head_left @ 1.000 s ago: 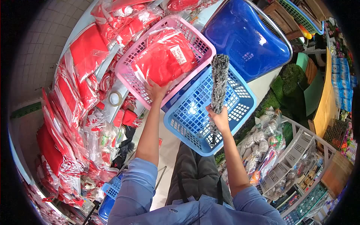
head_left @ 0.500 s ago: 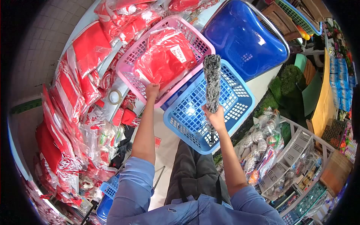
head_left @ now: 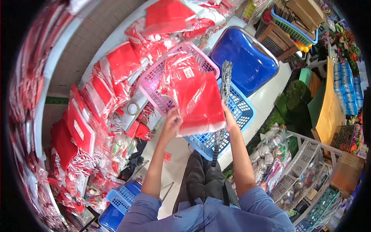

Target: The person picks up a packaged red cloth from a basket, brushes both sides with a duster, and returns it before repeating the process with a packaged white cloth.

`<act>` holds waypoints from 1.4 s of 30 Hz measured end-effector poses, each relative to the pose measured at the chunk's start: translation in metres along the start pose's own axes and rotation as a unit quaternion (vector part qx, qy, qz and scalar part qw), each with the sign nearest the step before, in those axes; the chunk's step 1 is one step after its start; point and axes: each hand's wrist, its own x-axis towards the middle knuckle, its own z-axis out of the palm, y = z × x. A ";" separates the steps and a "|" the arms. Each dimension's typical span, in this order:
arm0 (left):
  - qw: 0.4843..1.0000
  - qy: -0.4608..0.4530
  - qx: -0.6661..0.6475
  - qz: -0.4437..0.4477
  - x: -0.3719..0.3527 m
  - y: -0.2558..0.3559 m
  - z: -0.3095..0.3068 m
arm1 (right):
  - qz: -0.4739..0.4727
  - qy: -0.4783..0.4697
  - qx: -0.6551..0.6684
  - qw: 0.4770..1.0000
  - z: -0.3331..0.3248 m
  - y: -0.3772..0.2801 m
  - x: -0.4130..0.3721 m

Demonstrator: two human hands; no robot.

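A flat packet of red cloth in clear plastic [head_left: 199, 98] is held up over the blue basket [head_left: 247, 112] and overlaps the pink basket [head_left: 152, 77]. My left hand [head_left: 172, 124] is closed at its lower left corner, fingers curled by the plastic edge. My right hand [head_left: 230, 119] is closed round a grey fluffy duster [head_left: 226, 75], its thumb along the packet's right edge. The duster slants down beside the packet, its dark handle end pointing at my legs. Inside the pink basket lies another red packet with a white label [head_left: 188, 72].
Piles of red packets [head_left: 123, 62] cover the table at left, with a roll of tape [head_left: 133, 108] by its edge. A blue padded chair [head_left: 243, 58] stands beyond the baskets. Bagged goods [head_left: 266, 154] and grey plastic trays [head_left: 303, 158] fill the right side.
A red packet has come up out of the pink basket with my left hand and moved right, over the blue basket. The duster has tilted in my right hand, and the view has shifted.
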 end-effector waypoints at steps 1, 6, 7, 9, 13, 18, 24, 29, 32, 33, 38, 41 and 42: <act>1.000 0.001 -0.007 0.004 -0.009 0.013 0.002 | -0.003 -0.009 0.050 0.999 -0.009 0.007 0.004; 0.999 0.000 -0.042 0.023 -0.046 0.081 -0.001 | 0.028 0.002 0.010 1.000 -0.012 -0.013 -0.056; 0.998 -0.001 -0.054 0.022 -0.051 0.095 -0.004 | 0.021 0.000 -0.006 1.000 -0.020 -0.011 -0.058; 0.998 -0.005 0.002 0.066 -0.057 0.122 -0.013 | 0.004 -0.079 -0.062 0.995 -0.038 -0.016 -0.059; 0.996 0.023 -0.084 0.034 -0.072 0.199 -0.033 | -0.085 -0.059 -0.092 0.990 0.021 -0.067 -0.133; 0.795 0.081 -0.597 0.072 -0.070 0.242 -0.034 | -0.078 -0.202 0.105 0.971 0.050 -0.097 -0.155; 0.918 0.127 -0.349 0.140 -0.027 0.191 0.014 | -0.195 -0.196 0.009 0.961 0.115 -0.116 -0.177; 0.841 0.104 -0.526 0.071 -0.023 0.224 0.013 | -0.286 -0.066 -0.427 0.855 0.138 -0.143 -0.211; 0.828 0.108 -0.545 0.070 -0.024 0.231 0.007 | -0.355 -0.098 -0.586 0.722 0.131 -0.147 -0.234; 0.825 0.110 -0.550 0.069 -0.024 0.231 0.006 | -0.348 -0.128 -0.632 0.680 0.130 -0.149 -0.243; 0.821 0.109 -0.557 0.067 -0.027 0.239 0.004 | -0.384 -0.140 -0.785 0.466 0.121 -0.160 -0.228; 0.820 0.110 -0.557 0.064 -0.028 0.243 0.005 | -0.419 0.026 -0.749 0.514 0.125 -0.172 -0.202; 0.822 0.110 -0.556 0.063 -0.028 0.244 0.005 | -0.429 0.014 -0.731 0.530 0.124 -0.172 -0.199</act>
